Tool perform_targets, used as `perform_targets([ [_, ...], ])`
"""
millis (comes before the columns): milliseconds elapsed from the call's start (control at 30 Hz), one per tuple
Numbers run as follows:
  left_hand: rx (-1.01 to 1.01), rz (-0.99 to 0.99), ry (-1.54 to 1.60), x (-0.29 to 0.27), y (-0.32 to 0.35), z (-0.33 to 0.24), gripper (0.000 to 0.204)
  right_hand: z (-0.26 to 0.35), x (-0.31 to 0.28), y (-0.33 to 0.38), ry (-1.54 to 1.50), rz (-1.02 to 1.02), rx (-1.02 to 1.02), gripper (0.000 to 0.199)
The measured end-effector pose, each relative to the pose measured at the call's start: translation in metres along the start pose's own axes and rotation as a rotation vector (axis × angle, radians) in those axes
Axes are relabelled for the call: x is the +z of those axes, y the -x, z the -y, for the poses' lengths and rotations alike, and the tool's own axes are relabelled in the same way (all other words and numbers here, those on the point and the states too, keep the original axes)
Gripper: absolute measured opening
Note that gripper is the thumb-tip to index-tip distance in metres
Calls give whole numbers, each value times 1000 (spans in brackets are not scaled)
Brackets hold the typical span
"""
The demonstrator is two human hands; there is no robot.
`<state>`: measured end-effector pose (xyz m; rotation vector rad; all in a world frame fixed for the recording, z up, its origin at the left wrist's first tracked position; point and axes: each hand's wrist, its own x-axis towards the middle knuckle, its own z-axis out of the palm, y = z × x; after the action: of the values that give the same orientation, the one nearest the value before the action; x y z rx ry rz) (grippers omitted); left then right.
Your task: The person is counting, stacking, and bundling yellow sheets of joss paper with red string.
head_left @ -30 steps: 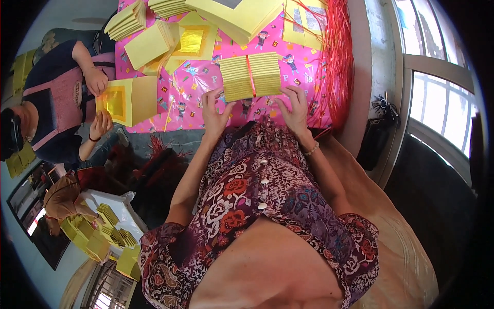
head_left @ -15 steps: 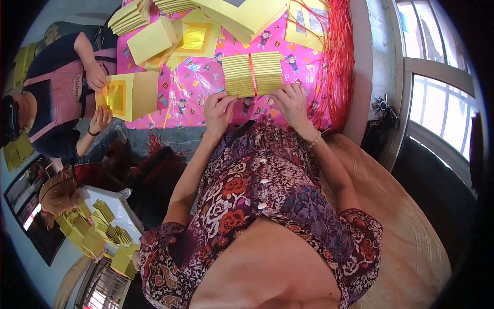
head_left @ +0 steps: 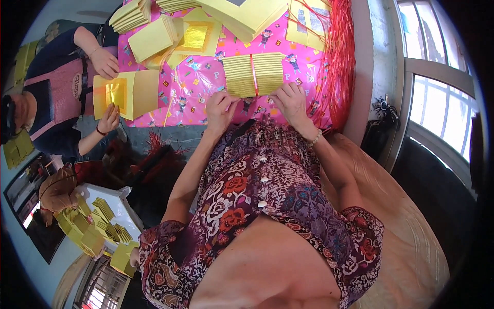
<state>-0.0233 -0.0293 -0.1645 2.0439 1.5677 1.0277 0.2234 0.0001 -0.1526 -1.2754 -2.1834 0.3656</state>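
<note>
A bundle of yellow paper sheets [head_left: 254, 73], tied across its middle with a red string, lies on the pink patterned table cover [head_left: 206, 77]. My left hand [head_left: 221, 109] is at the bundle's near left corner, fingers curled against its edge. At the near right corner my right hand [head_left: 290, 100] touches the bundle the same way, fingers bent. A bead bracelet sits on my right wrist. Whether either hand pinches the string I cannot make out.
More yellow paper stacks [head_left: 154, 36] and gold-foil sheets [head_left: 193, 37] cover the far table. Red strings [head_left: 339, 56] hang along the right edge. A person in an apron [head_left: 62, 98] at left holds a yellow sheet with gold foil [head_left: 126, 92]. A white tray of folded paper [head_left: 95, 221] stands lower left.
Both my hands drew in to the bundle's near corners and their fingers curled. The person at left shifted the gold-foil sheet slightly.
</note>
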Motion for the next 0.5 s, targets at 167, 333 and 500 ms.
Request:
perform_targets([
  [167,37,2,-20,0,-5,3,18,-4,5,2,21,-10,-36,14],
  [333,28,-29,-22,3,-4,3,17,-9,9,5,14,-44,-68,15],
  [500,-8,16,-27,-3,-5,-5,18,-8,1,7,-48,-9,-8,19],
])
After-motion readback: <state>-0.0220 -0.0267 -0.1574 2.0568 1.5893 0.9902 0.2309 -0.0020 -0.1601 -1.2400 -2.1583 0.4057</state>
